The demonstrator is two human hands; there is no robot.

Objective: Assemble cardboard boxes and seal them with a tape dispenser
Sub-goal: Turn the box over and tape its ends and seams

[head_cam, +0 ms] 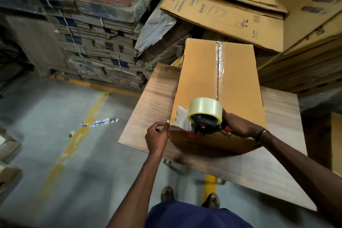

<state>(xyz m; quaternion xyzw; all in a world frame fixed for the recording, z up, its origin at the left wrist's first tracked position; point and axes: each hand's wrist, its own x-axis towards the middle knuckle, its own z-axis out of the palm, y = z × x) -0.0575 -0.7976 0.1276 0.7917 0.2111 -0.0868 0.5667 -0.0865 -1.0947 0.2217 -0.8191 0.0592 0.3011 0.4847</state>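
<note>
A grey concrete warehouse floor [55, 135] with worn yellow lines [81, 127] spreads out to the left of both hands and beneath the person's feet. Beyond the hands, on the far left, tall bundles of strapped flat cartons [88, 24] rise in stacks; straight ahead and to the right lie loose flattened cartons [222, 11] printed "Crompton" and "Gracee", resting on further piles of cardboard. A crumpled strip of clear plastic [99, 122] lies on the floor, well to the left of the left hand.

Under the hands is a wood-grain tabletop [153, 98], and on it stands the brown cardboard box [198, 79], closed, running lengthwise away from the person. A strip of clear tape [219, 65] covers its centre seam, reaching from the far end toward the right hand.

The right hand [236, 125] is wrapped around the red handle of the tape dispenser [205, 116], which sits at the near edge of the box top, carrying a large roll of clear tape with a loose tail of tape hanging toward the left hand. The left hand [157, 137] touches the box's near left corner, fingers loosely curled and fingertips on the edge; whether it actually pinches anything there cannot be told.
</note>
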